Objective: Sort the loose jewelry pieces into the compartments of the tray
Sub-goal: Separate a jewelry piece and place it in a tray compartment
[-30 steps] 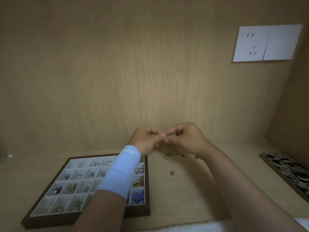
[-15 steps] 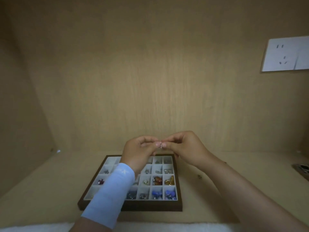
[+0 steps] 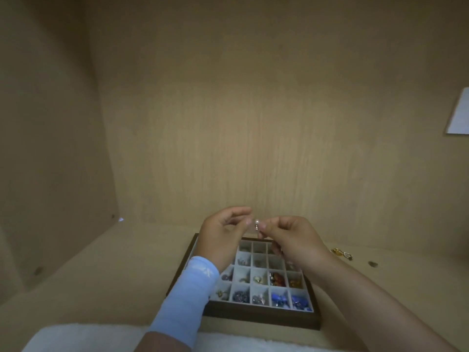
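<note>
A small pearl-topped piece [image 3: 257, 224] is pinched between the fingertips of both hands and is held in the air above the far edge of the tray. The left hand [image 3: 223, 237] is curled, with its thumb and forefinger closed on the piece from the left. The right hand [image 3: 291, 240] is curled likewise, and the piece is gripped by its fingertips from the right. The two hands are nearly touching at the piece. A light blue sleeve [image 3: 193, 288] is worn over the left wrist and forearm, while the right forearm is bare.

Below the hands, a dark wooden tray [image 3: 261, 317] with pale square compartments is set on the worktop [image 3: 101, 275]. Its left columns are partly hidden by the left wrist. Blue pieces [image 3: 279, 299] are seen in two compartments at the right of the near row. A red-orange piece [image 3: 278, 279] and an amber piece [image 3: 295, 283] are seen in the row behind, with a gold piece [image 3: 258, 278] just left of them. Other compartments hold small silvery items too blurred to be identified.

To the right of the tray, beyond the right wrist, loose gold jewelry [image 3: 341, 252] lies on the worktop. A white cloth [image 3: 88, 336] is spread along the near edge. A white wall plate [image 3: 459, 113] is cut off by the right edge of the view.
</note>
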`<state>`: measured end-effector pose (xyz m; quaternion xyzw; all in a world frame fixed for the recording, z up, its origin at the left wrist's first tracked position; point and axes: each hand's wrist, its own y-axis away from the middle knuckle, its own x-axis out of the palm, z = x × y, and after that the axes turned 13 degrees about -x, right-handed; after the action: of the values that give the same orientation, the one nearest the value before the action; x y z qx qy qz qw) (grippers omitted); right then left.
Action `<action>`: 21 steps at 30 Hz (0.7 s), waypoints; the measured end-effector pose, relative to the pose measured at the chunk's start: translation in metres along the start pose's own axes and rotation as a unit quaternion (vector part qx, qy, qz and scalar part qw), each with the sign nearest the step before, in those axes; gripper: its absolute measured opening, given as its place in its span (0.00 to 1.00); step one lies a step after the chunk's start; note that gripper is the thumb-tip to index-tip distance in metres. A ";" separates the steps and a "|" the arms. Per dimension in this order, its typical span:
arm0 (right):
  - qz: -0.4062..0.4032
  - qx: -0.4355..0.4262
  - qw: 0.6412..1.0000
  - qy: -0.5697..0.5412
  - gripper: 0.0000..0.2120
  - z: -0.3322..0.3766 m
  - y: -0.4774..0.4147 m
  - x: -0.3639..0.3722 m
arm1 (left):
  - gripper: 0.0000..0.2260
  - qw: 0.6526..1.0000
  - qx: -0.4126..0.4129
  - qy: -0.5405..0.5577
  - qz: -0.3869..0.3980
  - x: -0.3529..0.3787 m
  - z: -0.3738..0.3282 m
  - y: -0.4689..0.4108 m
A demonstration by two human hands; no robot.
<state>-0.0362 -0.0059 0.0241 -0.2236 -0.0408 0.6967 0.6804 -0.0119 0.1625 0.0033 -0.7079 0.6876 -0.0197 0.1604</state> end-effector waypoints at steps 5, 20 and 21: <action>0.032 -0.054 0.983 0.172 0.10 -0.005 -0.025 0.014 | 0.13 0.922 -0.004 -0.386 0.002 -0.027 0.029 -0.014; 0.131 -0.085 0.884 0.440 0.10 -0.029 -0.067 0.048 | 0.15 0.875 -0.053 -0.479 0.038 -0.026 0.044 -0.023; 0.128 -0.083 0.887 0.436 0.10 -0.030 -0.067 0.047 | 0.14 0.875 -0.051 -0.481 0.030 -0.025 0.045 -0.023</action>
<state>0.0384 0.0371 0.0094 -0.5643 0.2314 0.6040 0.5130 0.0200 0.1961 -0.0285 -0.6162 0.5468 0.3628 0.4356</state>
